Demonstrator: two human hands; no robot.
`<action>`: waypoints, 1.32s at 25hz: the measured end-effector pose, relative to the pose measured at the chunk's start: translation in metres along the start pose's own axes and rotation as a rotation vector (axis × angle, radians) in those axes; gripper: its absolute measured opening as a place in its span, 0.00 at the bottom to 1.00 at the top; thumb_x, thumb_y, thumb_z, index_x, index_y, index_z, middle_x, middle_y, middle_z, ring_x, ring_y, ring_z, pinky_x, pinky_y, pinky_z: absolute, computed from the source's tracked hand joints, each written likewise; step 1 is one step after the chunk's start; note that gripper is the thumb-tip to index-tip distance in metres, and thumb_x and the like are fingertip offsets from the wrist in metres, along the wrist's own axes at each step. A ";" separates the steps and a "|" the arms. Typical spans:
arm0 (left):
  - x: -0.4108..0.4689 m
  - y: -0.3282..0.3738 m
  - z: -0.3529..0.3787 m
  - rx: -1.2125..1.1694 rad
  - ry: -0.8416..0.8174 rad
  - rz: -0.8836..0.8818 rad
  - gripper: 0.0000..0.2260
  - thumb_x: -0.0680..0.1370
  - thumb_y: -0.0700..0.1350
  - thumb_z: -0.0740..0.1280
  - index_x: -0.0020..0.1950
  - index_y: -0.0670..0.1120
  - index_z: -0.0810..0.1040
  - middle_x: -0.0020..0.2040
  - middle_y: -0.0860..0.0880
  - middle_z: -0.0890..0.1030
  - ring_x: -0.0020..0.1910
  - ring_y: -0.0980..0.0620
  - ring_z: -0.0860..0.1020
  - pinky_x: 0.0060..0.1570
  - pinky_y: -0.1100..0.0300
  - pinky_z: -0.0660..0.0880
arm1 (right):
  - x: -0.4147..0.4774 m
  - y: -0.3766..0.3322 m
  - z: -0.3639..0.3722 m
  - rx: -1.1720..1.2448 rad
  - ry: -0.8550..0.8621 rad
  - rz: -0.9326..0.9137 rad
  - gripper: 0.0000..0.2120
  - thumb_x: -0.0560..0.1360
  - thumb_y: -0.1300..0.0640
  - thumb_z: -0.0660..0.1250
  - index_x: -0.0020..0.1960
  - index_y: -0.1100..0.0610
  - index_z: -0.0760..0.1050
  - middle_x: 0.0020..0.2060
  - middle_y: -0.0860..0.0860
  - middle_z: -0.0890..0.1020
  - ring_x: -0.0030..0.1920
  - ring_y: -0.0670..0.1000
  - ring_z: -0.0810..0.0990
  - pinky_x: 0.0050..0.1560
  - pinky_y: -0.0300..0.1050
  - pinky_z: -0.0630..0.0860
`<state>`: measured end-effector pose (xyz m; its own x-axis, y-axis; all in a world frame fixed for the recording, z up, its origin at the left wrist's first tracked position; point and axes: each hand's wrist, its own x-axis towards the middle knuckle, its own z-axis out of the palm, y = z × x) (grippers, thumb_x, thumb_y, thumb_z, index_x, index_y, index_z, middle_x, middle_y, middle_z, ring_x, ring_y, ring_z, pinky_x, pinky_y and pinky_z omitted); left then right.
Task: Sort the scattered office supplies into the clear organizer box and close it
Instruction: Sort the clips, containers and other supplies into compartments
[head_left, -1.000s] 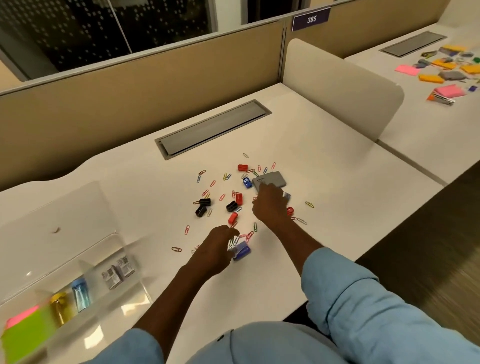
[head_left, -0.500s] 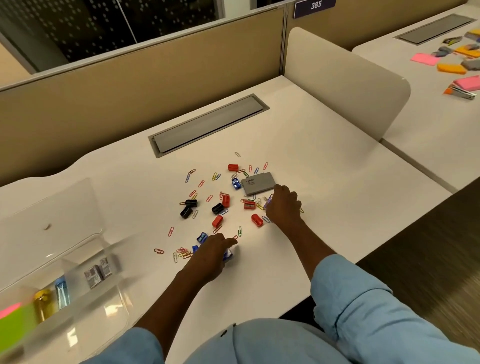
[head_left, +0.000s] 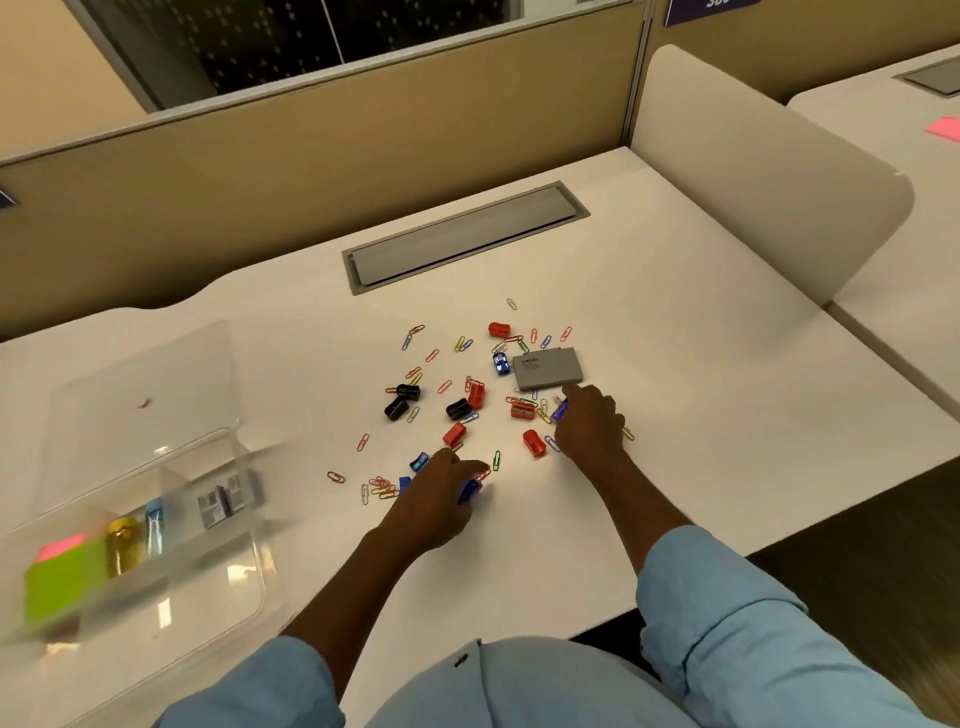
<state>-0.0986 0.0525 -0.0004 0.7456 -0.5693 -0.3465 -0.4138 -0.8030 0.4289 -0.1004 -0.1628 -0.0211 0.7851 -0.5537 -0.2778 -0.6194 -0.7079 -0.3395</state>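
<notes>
Sorting at an early stage. The clear organizer box (head_left: 156, 525) stands open at the left of the counter (head_left: 701, 322) and holds sticky notes (head_left: 62, 577) and a few small items. The paper clips (head_left: 384, 486), the red sharpeners (head_left: 534, 442) and the grey case (head_left: 545, 368) lie scattered mid-counter, well apart from the box. The left grip (head_left: 436, 499) curls round a blue sharpener (head_left: 470, 489). The right grip (head_left: 589, 421) touches the case's near edge; whether it pinches anything cannot be told.
</notes>
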 end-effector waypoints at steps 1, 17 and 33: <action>-0.001 0.001 -0.002 -0.032 0.029 -0.008 0.22 0.75 0.41 0.66 0.68 0.53 0.70 0.62 0.49 0.69 0.60 0.51 0.71 0.56 0.64 0.69 | 0.000 -0.002 0.000 -0.029 -0.014 -0.013 0.24 0.75 0.58 0.67 0.70 0.54 0.66 0.65 0.55 0.72 0.66 0.56 0.69 0.63 0.51 0.69; -0.064 -0.094 -0.070 -1.202 0.439 -0.364 0.20 0.68 0.36 0.75 0.58 0.43 0.78 0.50 0.43 0.78 0.44 0.49 0.78 0.42 0.64 0.76 | -0.045 -0.145 0.026 0.338 0.023 -0.422 0.21 0.75 0.59 0.68 0.67 0.60 0.72 0.63 0.57 0.74 0.65 0.54 0.72 0.66 0.43 0.68; -0.100 -0.257 -0.129 0.125 0.282 -0.418 0.19 0.68 0.45 0.74 0.58 0.47 0.77 0.57 0.47 0.78 0.59 0.44 0.73 0.56 0.51 0.68 | -0.135 -0.334 0.108 -0.241 -0.217 -0.962 0.28 0.69 0.61 0.69 0.67 0.57 0.65 0.56 0.56 0.77 0.59 0.58 0.71 0.60 0.52 0.64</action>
<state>0.0006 0.3387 0.0319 0.9652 -0.1397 -0.2209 -0.0971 -0.9764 0.1931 -0.0001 0.1956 0.0326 0.9163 0.3723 -0.1476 0.3117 -0.8943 -0.3210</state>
